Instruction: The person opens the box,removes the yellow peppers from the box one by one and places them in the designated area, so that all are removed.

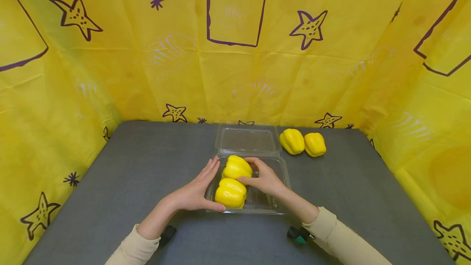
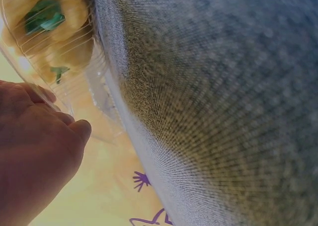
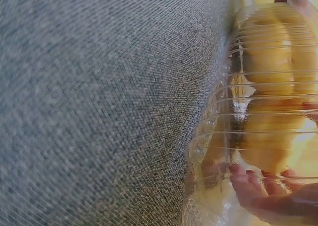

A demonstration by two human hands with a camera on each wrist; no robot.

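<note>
Two yellow bell peppers lie one behind the other along the left side of a clear plastic clamshell container [image 1: 270, 203]. My right hand [image 1: 266, 179] grips the rear bell pepper [image 1: 235, 167] between thumb and fingers, reaching in from the right. The front bell pepper [image 1: 230, 193] sits near the container's front left corner. With straight fingers along the left rim and the thumb at the front edge, my left hand [image 1: 195, 191] rests against the container. Green stems [image 2: 44, 15] show through its wall in the left wrist view. The right wrist view shows my right-hand fingers [image 3: 258, 191] through the ribbed plastic.
The container's lid [image 1: 248, 139] is folded back behind its base. Two more yellow bell peppers, one at the left [image 1: 292, 141] and one at the right [image 1: 315, 144], stand beside the lid on the grey tabletop [image 1: 154, 154]. A yellow patterned curtain [image 1: 235, 72] encloses the table's back and sides.
</note>
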